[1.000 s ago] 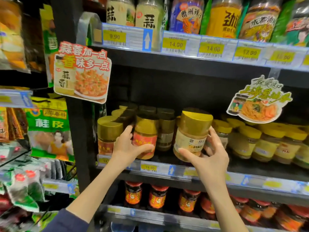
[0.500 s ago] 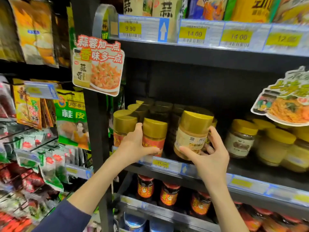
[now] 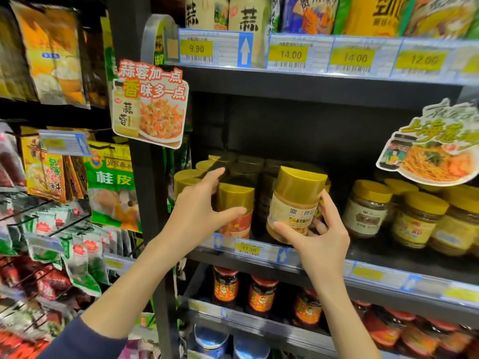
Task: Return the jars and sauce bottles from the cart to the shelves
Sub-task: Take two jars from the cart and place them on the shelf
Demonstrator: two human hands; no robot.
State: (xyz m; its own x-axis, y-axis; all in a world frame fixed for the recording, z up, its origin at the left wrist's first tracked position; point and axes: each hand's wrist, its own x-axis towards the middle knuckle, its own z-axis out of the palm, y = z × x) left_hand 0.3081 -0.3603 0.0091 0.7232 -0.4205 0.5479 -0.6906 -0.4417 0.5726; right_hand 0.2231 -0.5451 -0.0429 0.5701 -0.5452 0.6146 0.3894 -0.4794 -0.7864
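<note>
Now — step: seating tilted pale-label jar (image 3: 295, 211), frame centre.
Right hand (image 3: 321, 242): grips it.
Left hand (image 3: 197, 213): spread, thumb touching red-label jar (image 3: 234, 224).
Next: probably upright it — release.

Price tags and Chinese signs across the sauce shelves.

On the upper shelf rail (image 3: 259, 71), the yellow price tags read 9.90 (image 3: 196, 49), 14.00 (image 3: 290, 54), 14.00 (image 3: 355, 57) and 12.00 (image 3: 421, 59). The middle rail tag (image 3: 248, 248) reads 11.50. The hanging card (image 3: 150, 104) left of centre says 蒜蓉加一点 香味多一点, with 蒜蓉 on its pictured jar. The green packet (image 3: 114, 182) at left reads 桂皮. The top bottles (image 3: 246, 19) bear 蒜. The right-edge card (image 3: 435, 141) begins 上海 and the rest is unclear. The tilted jar (image 3: 293, 213) has a label too blurred to read.
</note>
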